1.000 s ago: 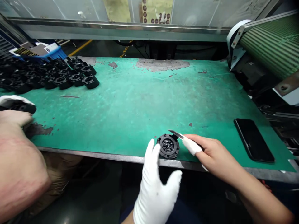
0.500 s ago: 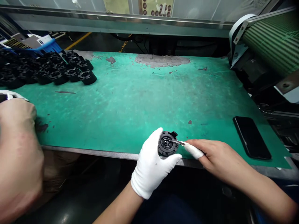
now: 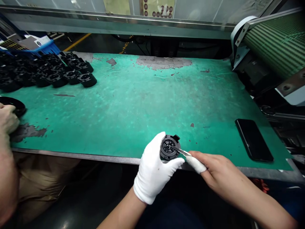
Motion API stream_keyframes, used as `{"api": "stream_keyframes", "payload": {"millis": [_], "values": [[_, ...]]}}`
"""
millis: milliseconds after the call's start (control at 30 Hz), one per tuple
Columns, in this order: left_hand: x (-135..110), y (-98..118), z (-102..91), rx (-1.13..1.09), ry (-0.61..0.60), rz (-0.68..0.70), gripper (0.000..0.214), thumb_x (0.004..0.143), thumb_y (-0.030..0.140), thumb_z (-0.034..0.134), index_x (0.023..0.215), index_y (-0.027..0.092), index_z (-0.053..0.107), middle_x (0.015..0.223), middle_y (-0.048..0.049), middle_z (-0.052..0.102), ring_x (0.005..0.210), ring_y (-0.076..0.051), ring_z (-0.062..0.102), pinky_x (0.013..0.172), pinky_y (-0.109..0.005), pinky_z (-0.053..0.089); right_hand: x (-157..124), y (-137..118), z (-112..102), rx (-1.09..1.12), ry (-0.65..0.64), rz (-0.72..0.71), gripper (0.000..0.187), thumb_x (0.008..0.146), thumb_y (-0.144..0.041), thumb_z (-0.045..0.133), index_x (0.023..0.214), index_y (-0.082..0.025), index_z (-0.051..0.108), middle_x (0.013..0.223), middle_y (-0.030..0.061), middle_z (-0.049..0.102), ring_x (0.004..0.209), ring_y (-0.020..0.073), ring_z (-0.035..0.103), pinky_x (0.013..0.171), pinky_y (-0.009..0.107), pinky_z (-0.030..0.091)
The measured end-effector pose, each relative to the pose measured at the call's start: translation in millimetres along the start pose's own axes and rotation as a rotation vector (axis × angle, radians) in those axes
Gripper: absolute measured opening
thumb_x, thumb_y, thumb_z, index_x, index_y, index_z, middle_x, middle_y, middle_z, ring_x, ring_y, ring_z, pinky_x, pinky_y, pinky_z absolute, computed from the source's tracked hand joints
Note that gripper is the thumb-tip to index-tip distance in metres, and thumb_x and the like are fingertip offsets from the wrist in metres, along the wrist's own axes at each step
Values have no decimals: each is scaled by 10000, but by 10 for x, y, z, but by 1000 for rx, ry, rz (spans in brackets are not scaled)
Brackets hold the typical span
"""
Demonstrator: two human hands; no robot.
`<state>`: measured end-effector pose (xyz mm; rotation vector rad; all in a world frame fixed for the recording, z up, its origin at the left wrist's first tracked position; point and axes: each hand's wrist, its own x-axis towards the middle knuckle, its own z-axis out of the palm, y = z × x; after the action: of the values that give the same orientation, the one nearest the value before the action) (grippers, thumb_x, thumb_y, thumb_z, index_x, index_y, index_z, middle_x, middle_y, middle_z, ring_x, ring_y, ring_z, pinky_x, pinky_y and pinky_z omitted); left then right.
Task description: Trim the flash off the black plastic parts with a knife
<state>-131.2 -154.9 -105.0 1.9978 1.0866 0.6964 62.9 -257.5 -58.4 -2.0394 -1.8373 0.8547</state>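
Note:
In a white glove, my left hand [image 3: 153, 170] grips a round black plastic part [image 3: 167, 154] by its rim, at the front edge of the bench. The part's face is turned up and shows concentric rings, with a small tab at its upper right. My right hand [image 3: 209, 167], bare except for a white cover on the thumb, is closed on slim metal tweezers [image 3: 183, 152]. Their tip reaches the inner rings, close to the part's centre. Whether the tip pinches anything is too small to tell.
Many black cylindrical parts [image 3: 87, 79] stand grouped at the back left, before a blue bin [image 3: 51, 47]. A black phone [image 3: 254, 140] lies on the green mat [image 3: 133, 108] at right. Behind it is a green conveyor belt [image 3: 276, 38]. A co-worker's hand [image 3: 8, 119] touches a black round object [image 3: 17, 106].
My tweezers have tilted more steeply and my right hand has dropped slightly; the left keeps its hold. The co-worker's arm has drawn away left, uncovering the black round object.

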Motion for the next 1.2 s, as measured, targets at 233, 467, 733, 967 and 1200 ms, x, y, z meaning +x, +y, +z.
{"api": "stream_keyframes", "payload": {"millis": [233,467,733,967,1200], "values": [[1,12,0,23,2,-10,834,798,521,778,1479,256,376,1489,-65,512,1388,-232,494,1213,-427,415,-36,26,55,68,-33,7,341,1009,-260,349,1202,-277,630,1144,59,744,1110,288,692,915,447,564],[-11,21,8,8,17,-65,828,790,559,773,1479,303,392,1482,-34,525,1363,-226,523,1198,-411,438,-45,-39,134,108,-64,19,389,980,-196,377,1284,-232,616,1132,82,739,1056,283,700,915,451,554],[7,59,26,14,22,-48,810,768,485,799,1449,273,414,1457,-55,538,1351,-237,530,1197,-436,441,-55,47,-3,197,101,36,360,1044,-334,411,1360,-384,577,1282,-3,670,1164,209,622,949,360,505],[40,95,55,9,24,-49,905,732,433,815,1476,201,356,1452,-122,527,1358,-282,523,1180,-472,452,132,125,11,-131,156,-26,360,1055,-354,384,1328,-332,618,960,15,689,879,229,617,764,395,481],[81,114,49,19,36,16,804,759,408,807,1425,198,410,1319,-98,624,1249,-258,608,1121,-443,504,149,141,26,-286,199,-62,354,1047,-318,399,1353,-337,578,909,4,657,838,221,614,692,358,445]]}}
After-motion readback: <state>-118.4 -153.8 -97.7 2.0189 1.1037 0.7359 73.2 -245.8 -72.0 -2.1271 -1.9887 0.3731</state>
